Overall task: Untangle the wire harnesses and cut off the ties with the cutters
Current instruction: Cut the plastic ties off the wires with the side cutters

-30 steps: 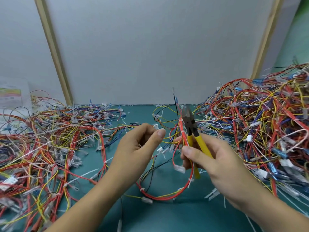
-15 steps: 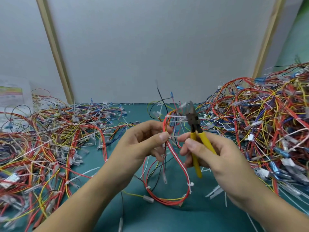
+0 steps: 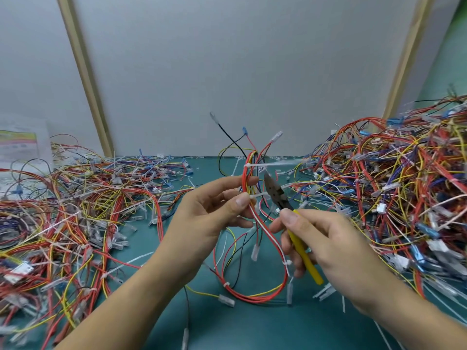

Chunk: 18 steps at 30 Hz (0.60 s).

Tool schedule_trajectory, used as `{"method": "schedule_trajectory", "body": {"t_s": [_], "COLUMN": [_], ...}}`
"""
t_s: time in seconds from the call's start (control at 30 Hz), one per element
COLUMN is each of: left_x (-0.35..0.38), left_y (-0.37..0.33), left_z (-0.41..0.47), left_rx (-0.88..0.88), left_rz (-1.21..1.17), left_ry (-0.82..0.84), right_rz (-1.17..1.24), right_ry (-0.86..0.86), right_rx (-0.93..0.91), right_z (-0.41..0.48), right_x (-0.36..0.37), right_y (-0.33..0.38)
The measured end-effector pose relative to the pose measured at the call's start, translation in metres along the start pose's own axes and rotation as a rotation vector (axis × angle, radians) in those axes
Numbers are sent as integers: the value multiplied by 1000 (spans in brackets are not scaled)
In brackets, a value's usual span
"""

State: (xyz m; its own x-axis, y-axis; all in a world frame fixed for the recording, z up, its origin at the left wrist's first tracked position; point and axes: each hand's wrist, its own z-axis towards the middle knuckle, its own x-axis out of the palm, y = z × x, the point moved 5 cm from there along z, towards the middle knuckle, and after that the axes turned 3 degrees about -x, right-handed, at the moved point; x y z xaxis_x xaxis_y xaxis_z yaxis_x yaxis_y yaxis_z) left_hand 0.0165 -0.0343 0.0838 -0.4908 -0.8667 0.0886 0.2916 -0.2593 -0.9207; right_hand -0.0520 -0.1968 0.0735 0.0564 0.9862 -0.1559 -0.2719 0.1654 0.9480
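Observation:
My left hand [image 3: 209,213] pinches a wire harness [image 3: 255,248] of red, yellow, black and white wires, held upright above the green table. White ties [image 3: 271,163] wrap its upper part, and two more ties [image 3: 287,262] sit on the loop hanging below. My right hand [image 3: 326,238] grips the yellow-handled cutters [image 3: 290,218]. Their dark jaws point up and left, right beside the harness at a white tie near my left thumb.
A large heap of tangled harnesses [image 3: 404,188] fills the right side. Another spread of harnesses [image 3: 70,218] covers the left. Cut white tie pieces lie on the green table [image 3: 252,329]. A grey wall panel with wooden strips stands behind. A printed sheet [image 3: 17,145] leans at far left.
The left hand has lifted the harness higher, so its upper wire ends now stand upright. The cutters' jaws have moved from the top tie down to a tie by the left thumb.

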Motion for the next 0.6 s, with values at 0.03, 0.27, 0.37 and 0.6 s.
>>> {"method": "schedule_trajectory", "body": {"t_s": [0.03, 0.27, 0.37, 0.6], "left_x": [0, 14, 20, 21], "left_y": [-1, 6, 8, 7], "left_z": [0, -4, -6, -6], "left_rx": [1, -76, -115, -158], "left_rz": [-6, 5, 27, 63], "left_ry": [-3, 89, 143, 121], "right_rz": [-23, 11, -17, -276], "right_ry": [9, -128, -96, -13], "right_rx": [-2, -77, -92, -130], "right_z": [0, 0, -1, -3], "right_x": [1, -6, -4, 2], "right_y": [0, -2, -4, -4]}}
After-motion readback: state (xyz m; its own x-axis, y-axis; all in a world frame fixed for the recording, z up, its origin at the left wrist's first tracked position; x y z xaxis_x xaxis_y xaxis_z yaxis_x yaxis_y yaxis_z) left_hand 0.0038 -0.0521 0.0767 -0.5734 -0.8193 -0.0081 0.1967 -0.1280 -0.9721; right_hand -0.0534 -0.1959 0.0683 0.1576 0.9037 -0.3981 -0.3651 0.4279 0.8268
